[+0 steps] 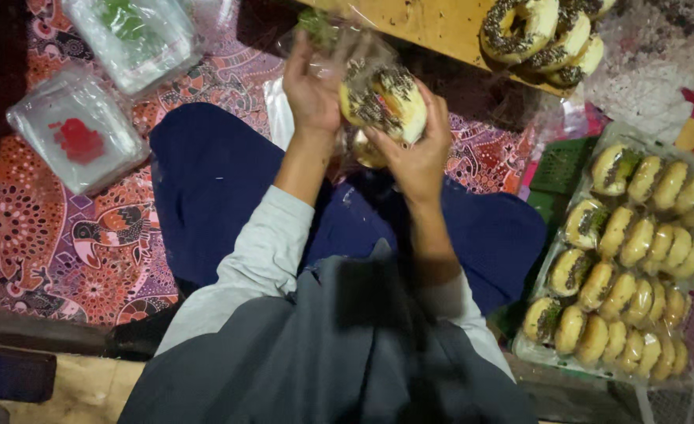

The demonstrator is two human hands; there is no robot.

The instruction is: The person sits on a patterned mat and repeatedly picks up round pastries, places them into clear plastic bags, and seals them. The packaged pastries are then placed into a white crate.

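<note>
Your right hand (419,153) fingers clamp sprinkled donut (384,102); left hand (309,90) fingers pinch clear plastic wrap (347,47) above it. Risk: tight squeeze smears topping; loose wrap slips, donut drops onto lap.

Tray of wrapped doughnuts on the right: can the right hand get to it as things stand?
Probably yes, but not freely. The tray lies open on that side with nothing over it, yet the right hand is gripping a sprinkled doughnut together with the left hand.
</note>
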